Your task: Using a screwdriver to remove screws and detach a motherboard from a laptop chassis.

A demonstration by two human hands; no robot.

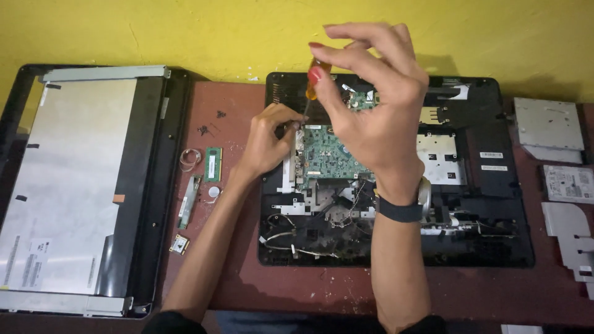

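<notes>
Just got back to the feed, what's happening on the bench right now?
A person is working a screwdriver with an orange handle into the opened computer chassis. The right hand pinches the handle from above, while the left hand steadies the shaft near its tip, at the left edge of the green circuit board. Off to the left, the screen panel lies face down, with a memory stick and loose screws between it and the chassis.

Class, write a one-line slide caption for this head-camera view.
Right hand turns an orange-handled screwdriver over the green circuit board; left hand steadies.
</notes>
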